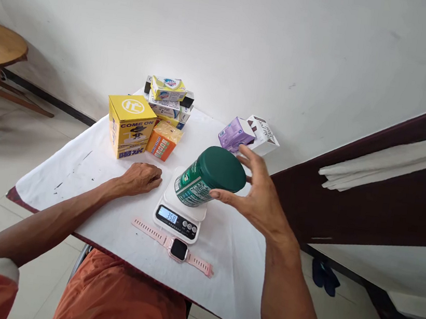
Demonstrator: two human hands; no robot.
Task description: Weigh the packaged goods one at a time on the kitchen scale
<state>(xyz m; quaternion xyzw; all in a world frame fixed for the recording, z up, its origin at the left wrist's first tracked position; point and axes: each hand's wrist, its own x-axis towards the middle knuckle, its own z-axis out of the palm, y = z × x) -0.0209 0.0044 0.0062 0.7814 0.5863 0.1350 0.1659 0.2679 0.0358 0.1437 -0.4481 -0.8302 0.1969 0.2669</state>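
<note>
A green canister [194, 184] with a dark green lid stands on the white kitchen scale [177, 221], whose lit display seems to read 358. Beside the lid, my right hand [257, 194] has its thumb and fingers spread apart, the thumb close to the rim; I cannot tell if it touches. My left hand [139, 178] rests on the white tablecloth left of the scale, fingers curled in, nothing visible in them. In front of the scale lies a pink-strapped smartwatch [178, 249], its screen dark.
At the back left are a yellow box [133, 128], an orange packet [164, 140] and a stack of soap boxes [169, 91]. A purple box [237, 134] and a white box [265, 137] lie behind the canister. The wall [228, 41] borders the table's far side.
</note>
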